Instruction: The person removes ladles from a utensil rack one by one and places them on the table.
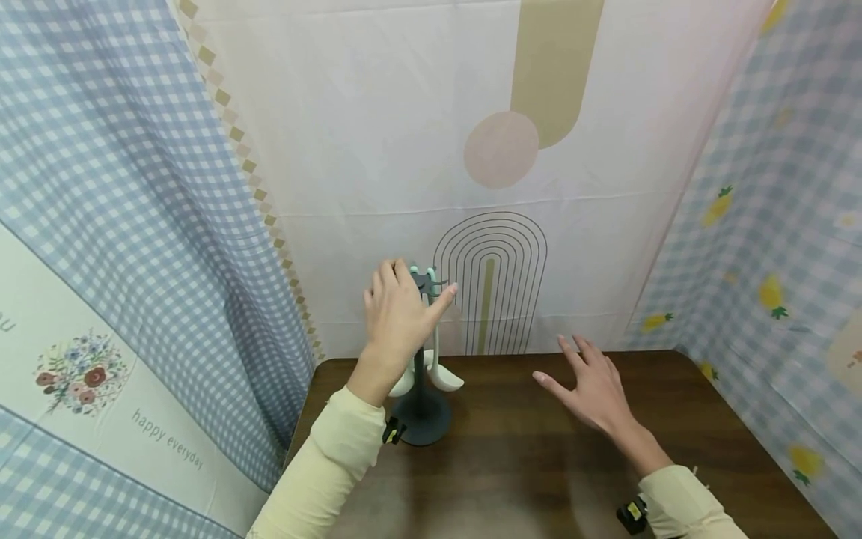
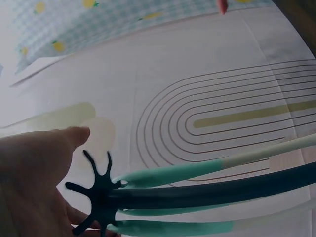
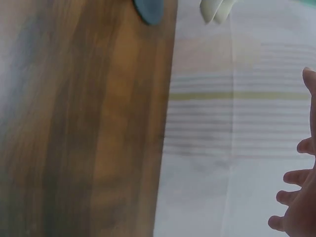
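A dark utensil stand [image 1: 420, 419] with a round base stands upright towards the left back of the table. In the left wrist view, its crown of hooks [image 2: 101, 197] carries several utensils with mint-green handles [image 2: 173, 174]. Their pale heads [image 1: 446, 379] hang low beside the pole. My left hand [image 1: 397, 311] is at the top of the stand, thumb stretched out to the right and fingers partly hidden beyond the hooks. Well to the right, my right hand [image 1: 595, 385] hovers over the table with its fingers spread and nothing in them.
The brown wooden table [image 1: 512, 419] ends at a white printed cloth [image 1: 377, 180] hanging behind it. Blue checked curtains [image 1: 202, 187] close off the left, and a checked cloth with pineapples [image 1: 761, 314] hangs at the right.
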